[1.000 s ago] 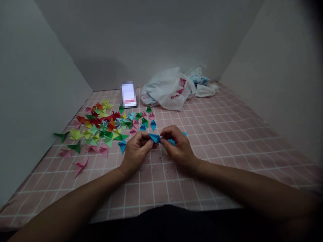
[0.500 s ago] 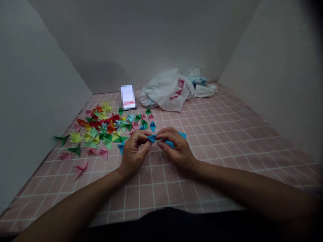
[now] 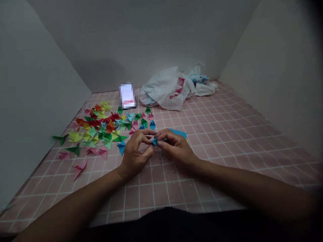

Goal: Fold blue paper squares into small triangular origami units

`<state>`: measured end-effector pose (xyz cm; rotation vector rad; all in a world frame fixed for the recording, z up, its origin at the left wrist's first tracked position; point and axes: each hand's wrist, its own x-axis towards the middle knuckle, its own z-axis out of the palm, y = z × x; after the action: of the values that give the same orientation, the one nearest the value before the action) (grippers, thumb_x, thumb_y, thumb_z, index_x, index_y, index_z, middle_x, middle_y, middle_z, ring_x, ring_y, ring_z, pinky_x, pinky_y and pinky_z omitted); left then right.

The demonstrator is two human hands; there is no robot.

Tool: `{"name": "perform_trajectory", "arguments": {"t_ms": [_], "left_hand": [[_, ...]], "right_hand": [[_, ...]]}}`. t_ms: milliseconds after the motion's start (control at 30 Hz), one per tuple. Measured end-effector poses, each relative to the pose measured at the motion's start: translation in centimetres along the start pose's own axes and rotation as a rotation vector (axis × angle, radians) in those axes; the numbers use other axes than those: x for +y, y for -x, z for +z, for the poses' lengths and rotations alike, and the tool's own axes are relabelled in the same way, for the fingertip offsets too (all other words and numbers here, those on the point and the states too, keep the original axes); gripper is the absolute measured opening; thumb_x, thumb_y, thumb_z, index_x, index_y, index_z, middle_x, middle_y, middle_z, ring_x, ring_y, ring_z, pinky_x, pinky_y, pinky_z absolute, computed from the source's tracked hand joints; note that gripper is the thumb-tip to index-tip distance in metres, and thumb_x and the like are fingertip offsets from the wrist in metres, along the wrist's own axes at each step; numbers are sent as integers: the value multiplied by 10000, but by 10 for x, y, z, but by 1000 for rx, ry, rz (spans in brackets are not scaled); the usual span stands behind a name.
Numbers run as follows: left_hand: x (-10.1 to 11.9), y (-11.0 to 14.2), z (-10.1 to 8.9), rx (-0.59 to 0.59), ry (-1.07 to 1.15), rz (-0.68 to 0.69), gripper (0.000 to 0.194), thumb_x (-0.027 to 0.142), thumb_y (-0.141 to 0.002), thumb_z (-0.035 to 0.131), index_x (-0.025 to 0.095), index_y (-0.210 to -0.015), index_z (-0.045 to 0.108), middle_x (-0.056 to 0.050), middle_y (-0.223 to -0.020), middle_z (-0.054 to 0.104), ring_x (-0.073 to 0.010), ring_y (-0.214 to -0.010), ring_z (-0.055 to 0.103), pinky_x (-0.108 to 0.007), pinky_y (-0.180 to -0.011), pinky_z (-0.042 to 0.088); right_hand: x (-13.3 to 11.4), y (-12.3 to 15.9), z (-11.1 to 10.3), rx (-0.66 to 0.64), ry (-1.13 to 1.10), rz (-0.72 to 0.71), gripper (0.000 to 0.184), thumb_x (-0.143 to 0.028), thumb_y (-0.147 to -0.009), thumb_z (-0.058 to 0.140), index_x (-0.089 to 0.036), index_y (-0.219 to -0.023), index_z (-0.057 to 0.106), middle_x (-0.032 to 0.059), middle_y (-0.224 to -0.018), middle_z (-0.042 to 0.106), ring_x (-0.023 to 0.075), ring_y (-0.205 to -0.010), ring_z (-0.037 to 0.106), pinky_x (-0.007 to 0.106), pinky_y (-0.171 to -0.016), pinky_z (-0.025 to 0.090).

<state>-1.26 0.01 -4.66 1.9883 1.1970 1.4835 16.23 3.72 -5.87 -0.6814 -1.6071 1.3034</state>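
Right now your hands are together just in front of you, your left hand (image 3: 135, 154) and right hand (image 3: 175, 146) meeting at the fingertips. Both pinch a blue folded paper piece (image 3: 154, 142) between them, and a wider blue flap (image 3: 178, 133) shows just past your right knuckles; you cannot tell whether it is part of the same sheet. Beyond and left of your left hand spreads a loose scatter of finished-looking origami paper units (image 3: 98, 129) in red, green, yellow, pink and blue, dozens of them, while the piece in your fingers lies apart from that scatter. A blue unit (image 3: 121, 148) sits just beside your left hand. Everything rests on a pink grid mat (image 3: 227, 161). Far ahead of your hands lie a crumpled white plastic bag (image 3: 164, 90) and a blurred, pale rectangular object (image 3: 127, 95).
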Motion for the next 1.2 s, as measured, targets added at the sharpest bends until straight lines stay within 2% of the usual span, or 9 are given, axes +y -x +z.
{"name": "perform_trajectory", "arguments": {"t_ms": [67, 200, 433, 567, 667, 767, 933, 1067, 1200], "left_hand": [[1, 0, 0, -18, 5, 1, 200, 63, -814, 614, 229, -793, 505, -96, -1127, 727, -231, -1059, 704, -414, -887, 582], [0, 1, 0, -21, -6, -2, 218, 55, -802, 597, 239, -780, 481, -76, -1042, 747, -219, -1009, 710, -413, -892, 562], [-2, 1, 0, 3, -31, 12, 182, 79, -829, 614, 225, -778, 518, -73, -993, 725, -212, -964, 699, -380, -861, 542], [-3, 0, 1, 22, -1, -1, 156, 103, -842, 639, 216, -787, 547, -56, -951, 703, -186, -912, 687, -340, -834, 534], [-3, 0, 2, 28, 43, -100, 113, 125, -832, 651, 215, -853, 586, -29, -888, 684, -164, -834, 675, -304, -787, 537], [-4, 0, 3, 30, 106, -238, 185, 150, -811, 670, 216, -980, 639, -22, -899, 701, -160, -810, 677, -287, -766, 541], [-5, -1, 3, 6, 228, -407, 9, 208, -804, 700, 210, -812, 696, -11, -775, 698, -157, -727, 643, -280, -689, 516], [-3, -2, 4, 37, 362, -509, 55, 223, -772, 741, 207, -781, 688, 2, -727, 680, -142, -682, 623, -267, -654, 512], [-1, -3, 4, 67, 429, -580, 115, 236, -746, 766, 200, -749, 657, 21, -667, 638, -110, -593, 556, -235, -572, 474]], "right_hand": [[-2, 1, 1, -6, -33, 46, 87, -237, -885, 673, -223, -802, 649, 32, -979, 652, 187, -986, 623, 387, -932, 484], [-5, 2, 3, -8, -57, 141, 140, -256, -882, 673, -208, -763, 617, 28, -942, 641, 171, -905, 600, 352, -849, 485], [-4, 1, 3, -21, -105, 175, 162, -293, -885, 683, -202, -767, 619, 25, -917, 640, 154, -817, 581, 307, -737, 472], [-4, 0, 2, -20, -96, 165, 148, -285, -889, 671, -211, -777, 608, 15, -910, 632, 149, -811, 580, 307, -751, 479], [-5, 0, 2, -13, -83, 161, 124, -290, -881, 675, -215, -793, 630, 19, -902, 630, 161, -854, 583, 318, -788, 478], [-5, 0, 2, -4, -80, 173, 116, -285, -881, 675, -216, -796, 635, 18, -902, 628, 158, -837, 574, 319, -774, 474], [-8, 1, 2, 17, -5, 136, 89, -264, -885, 659, -217, -812, 639, 13, -859, 598, 157, -815, 560, 299, -703, 459], [-10, 2, 2, 18, 49, 101, 84, -248, -918, 623, -213, -843, 633, 9, -849, 595, 156, -819, 563, 289, -688, 456], [-8, 2, 1, 13, 107, 52, 61, -184, -922, 608, -216, -878, 636, 7, -854, 611, 162, -839, 586, 313, -755, 480]]}}
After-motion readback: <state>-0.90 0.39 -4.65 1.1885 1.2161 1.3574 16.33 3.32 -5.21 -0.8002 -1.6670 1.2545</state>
